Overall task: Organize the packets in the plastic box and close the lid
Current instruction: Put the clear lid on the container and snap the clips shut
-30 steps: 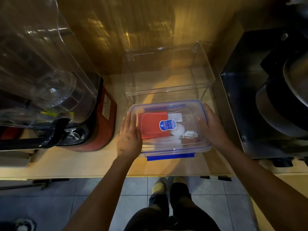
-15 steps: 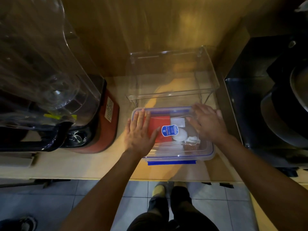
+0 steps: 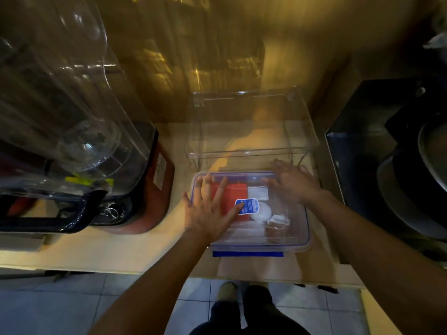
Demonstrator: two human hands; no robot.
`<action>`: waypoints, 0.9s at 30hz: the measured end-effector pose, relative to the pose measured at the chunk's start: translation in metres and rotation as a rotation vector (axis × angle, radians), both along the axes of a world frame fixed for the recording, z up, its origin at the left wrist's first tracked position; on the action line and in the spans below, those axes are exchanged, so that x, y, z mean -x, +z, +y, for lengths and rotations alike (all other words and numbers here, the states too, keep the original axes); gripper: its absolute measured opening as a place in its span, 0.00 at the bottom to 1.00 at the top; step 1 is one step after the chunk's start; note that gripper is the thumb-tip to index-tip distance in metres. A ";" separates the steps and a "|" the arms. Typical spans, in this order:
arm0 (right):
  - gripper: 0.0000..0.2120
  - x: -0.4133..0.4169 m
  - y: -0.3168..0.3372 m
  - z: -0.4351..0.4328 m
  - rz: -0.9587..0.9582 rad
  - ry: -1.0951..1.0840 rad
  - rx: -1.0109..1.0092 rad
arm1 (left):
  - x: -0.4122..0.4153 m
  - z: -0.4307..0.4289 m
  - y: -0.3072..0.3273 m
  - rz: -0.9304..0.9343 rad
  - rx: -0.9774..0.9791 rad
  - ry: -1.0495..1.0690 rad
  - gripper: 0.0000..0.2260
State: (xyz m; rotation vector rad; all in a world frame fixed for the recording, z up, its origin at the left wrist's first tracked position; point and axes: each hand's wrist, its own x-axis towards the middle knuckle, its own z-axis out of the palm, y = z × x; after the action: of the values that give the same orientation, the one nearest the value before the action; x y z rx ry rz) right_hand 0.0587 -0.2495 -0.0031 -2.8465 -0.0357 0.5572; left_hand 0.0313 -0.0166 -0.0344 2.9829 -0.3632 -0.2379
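Both hands, left (image 3: pixel 210 215) and right (image 3: pixel 294 183), lie flat, fingers spread, on the lid (image 3: pixel 285 234) of the box (image 3: pixel 305 247) on the bench (image 3: pixel 116 250).

The clear rectangular plastic box (image 3: pixel 296 235) has blue lid trim and a blue front clasp (image 3: pixel 248 254). Inside lie a flat red packet (image 3: pixel 232 197), white packets (image 3: pixel 258 192) and a blue-and-white label (image 3: pixel 250 206). The wooden desk (image 3: pixel 121 250) is pale beige.

Both bare forearms reach forward and slightly inward from the lower corners of the view; the left hand (image 3: pixel 210 209) lies flat, palm down, fingers spread and pointing ahead, the thumb angled out to the right; the right hand (image 3: pixel 294 181) is also palm down, fingers extended and turned toward the left, its wrist bent a little; the hands are well apart, neither one curled into a grasp.
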 end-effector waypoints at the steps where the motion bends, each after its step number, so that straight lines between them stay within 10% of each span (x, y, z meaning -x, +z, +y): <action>1: 0.29 0.002 -0.003 0.000 -0.020 -0.024 -0.032 | 0.000 0.000 0.000 0.005 -0.005 -0.001 0.36; 10: 0.47 -0.030 0.013 0.007 0.153 -0.038 -0.107 | 0.002 -0.003 0.000 0.016 0.020 0.014 0.36; 16: 0.33 -0.043 0.008 0.003 0.283 -0.212 -0.325 | 0.002 -0.002 0.001 0.047 0.040 0.012 0.36; 22: 0.45 -0.034 0.001 -0.004 0.198 -0.300 -0.546 | 0.002 -0.002 0.003 0.051 0.030 -0.001 0.36; 27: 0.27 -0.025 0.000 -0.002 0.103 -0.280 -0.588 | 0.002 -0.001 0.003 0.053 0.022 -0.007 0.36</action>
State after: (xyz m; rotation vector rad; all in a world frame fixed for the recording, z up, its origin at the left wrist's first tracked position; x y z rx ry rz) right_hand 0.0833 -0.2518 -0.0033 -2.2017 0.1843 0.5245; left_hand 0.0294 -0.0175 -0.0315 2.9475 -0.3679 -0.3107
